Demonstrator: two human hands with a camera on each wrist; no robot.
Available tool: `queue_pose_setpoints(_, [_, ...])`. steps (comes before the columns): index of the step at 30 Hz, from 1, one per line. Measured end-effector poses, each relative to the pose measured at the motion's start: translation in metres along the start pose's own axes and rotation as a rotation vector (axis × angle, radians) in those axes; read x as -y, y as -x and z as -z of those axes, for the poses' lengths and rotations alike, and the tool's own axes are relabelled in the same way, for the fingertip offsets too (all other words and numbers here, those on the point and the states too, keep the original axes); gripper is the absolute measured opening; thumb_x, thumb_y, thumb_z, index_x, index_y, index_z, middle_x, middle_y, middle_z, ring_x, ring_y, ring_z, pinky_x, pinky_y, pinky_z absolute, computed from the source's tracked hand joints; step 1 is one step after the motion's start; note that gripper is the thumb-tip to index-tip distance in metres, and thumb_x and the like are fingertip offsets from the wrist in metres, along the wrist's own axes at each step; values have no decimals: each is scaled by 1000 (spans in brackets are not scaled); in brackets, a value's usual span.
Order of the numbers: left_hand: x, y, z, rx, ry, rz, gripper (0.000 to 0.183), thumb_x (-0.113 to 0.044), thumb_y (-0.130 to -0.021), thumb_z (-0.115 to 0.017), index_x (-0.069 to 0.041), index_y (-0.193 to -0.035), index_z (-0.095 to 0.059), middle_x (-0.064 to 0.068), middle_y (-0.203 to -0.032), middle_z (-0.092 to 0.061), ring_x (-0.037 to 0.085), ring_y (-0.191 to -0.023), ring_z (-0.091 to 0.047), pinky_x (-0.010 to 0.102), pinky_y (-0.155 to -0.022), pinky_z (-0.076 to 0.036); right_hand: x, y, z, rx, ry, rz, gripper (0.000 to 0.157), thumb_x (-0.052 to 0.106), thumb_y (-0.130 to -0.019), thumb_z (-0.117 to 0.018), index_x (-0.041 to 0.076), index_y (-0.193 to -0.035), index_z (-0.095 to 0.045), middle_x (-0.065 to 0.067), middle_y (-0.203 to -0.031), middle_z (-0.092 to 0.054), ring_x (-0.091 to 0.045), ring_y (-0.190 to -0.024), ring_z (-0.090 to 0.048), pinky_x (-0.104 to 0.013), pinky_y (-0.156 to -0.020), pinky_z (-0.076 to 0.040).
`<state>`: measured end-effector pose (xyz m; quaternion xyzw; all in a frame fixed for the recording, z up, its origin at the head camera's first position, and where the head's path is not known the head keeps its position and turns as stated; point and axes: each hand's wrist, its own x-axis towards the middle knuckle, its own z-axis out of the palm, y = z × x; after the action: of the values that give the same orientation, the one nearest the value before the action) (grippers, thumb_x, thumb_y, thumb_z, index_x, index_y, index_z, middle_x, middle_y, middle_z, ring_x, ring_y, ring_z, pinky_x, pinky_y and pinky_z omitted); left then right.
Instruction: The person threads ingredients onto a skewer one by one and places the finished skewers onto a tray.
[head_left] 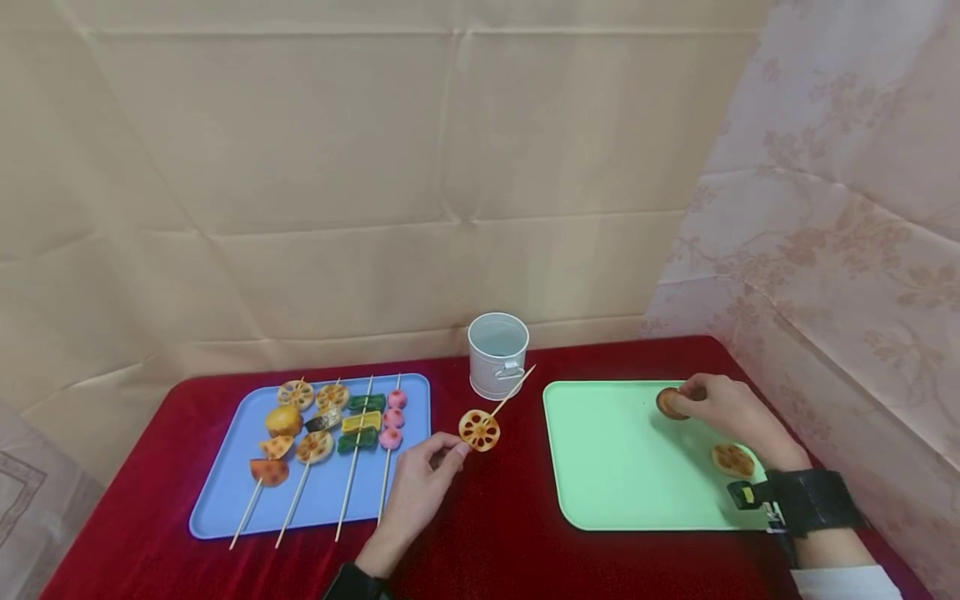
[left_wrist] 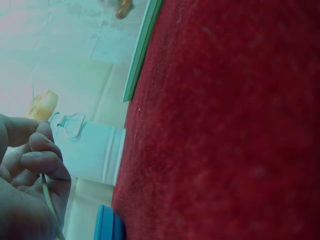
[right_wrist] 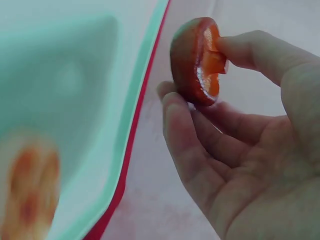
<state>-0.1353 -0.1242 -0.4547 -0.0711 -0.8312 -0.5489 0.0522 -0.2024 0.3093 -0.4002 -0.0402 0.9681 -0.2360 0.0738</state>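
Observation:
My left hand [head_left: 420,483] pinches a wooden skewer with a toy lotus root slice [head_left: 479,431] on it. The skewer's bare tip [head_left: 519,386] points up and right, past the slice. In the left wrist view the stick [left_wrist: 47,200] runs back under curled fingers [left_wrist: 47,162]. Over the green tray [head_left: 615,458], my right hand [head_left: 738,421] holds a toy mushroom [right_wrist: 192,62] between thumb and fingers; its cap is brown, its underside orange. Below that hand, a second lotus slice [head_left: 732,460] lies on the tray.
At the left, a blue tray [head_left: 213,500] carries several loaded skewers, their sticks overhanging its front edge. A small white bucket [head_left: 491,375] stands at the back between the trays. Red cloth [head_left: 510,517] covers the table, with a beige curtain [head_left: 337,167] behind.

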Motion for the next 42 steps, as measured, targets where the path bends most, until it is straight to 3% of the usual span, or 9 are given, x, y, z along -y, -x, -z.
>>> queue_pose_setpoints(4, [0, 0, 0, 3, -2, 1, 8, -13, -98, -71, -10, -92, -75, -6, -73, -62, 8, -68, -55, 24, -62, -45, 21, 0, -7, -47, -73, 26, 49, 41, -95, -73, -5, -114, -69, -12, -100, -72, -25, -85, -66, -40, -70, -52])
queue_pose_setpoints(9, [0, -1, -1, 4, -3, 5, 8, -14, -98, -71, -10, -92, -75, -6, -73, -62, 8, -68, -55, 24, -62, -45, 49, -3, -16, -67, -254, 45, 53, 43, -99, -68, -3, -125, -65, -12, -106, -70, -24, -81, -73, -36, -71, -52])
queue_pose_setpoints(16, [0, -3, -1, 10, 5, 5, 8, -13, -98, -70, -9, -92, -75, -6, -73, -62, 8, -67, -55, 24, -61, -45, 85, -12, -27, -31, -458, 80, 48, 36, -100, -68, -4, -126, -63, -14, -106, -73, -31, -88, -74, -40, -81, -54])
queue_pose_setpoints(21, [-1, -3, 0, 15, 13, 16, 8, -13, -98, -70, -9, -93, -75, -5, -73, -62, 8, -67, -55, 23, -61, -44, 106, -22, -41, -41, -619, 98, 44, 26, -100, -70, -7, -127, -59, -18, -106, -73, -28, -87, -72, -31, -77, -59])
queue_pose_setpoints(26, [-1, -2, 1, 24, 7, 26, 9, -13, -98, -70, -9, -93, -75, -5, -73, -62, 9, -67, -54, 23, -61, -44, 125, -28, -56, -49, -769, 111, 44, 23, -100, -69, -2, -136, -60, -21, -112, -70, -26, -84, -72, -29, -75, -59])
queue_pose_setpoints(36, [0, -1, 1, 37, 12, 27, 12, -17, -100, -69, -8, -94, -75, -4, -74, -62, 9, -67, -54, 24, -61, -44, 143, -35, -76, -30, -1004, 27, 47, 30, -101, -69, 2, -138, -60, -20, -121, -65, -23, -90, -72, -29, -81, -59])
queue_pose_setpoints(42, [-1, -1, 0, 35, 11, 28, 12, -16, -99, -69, -7, -94, -75, -4, -74, -62, 9, -67, -54, 24, -61, -44, 145, -35, -84, -28, -1097, 8, 44, 27, -106, -62, 0, -139, -56, -19, -124, -64, -19, -90, -73, -29, -84, -59])
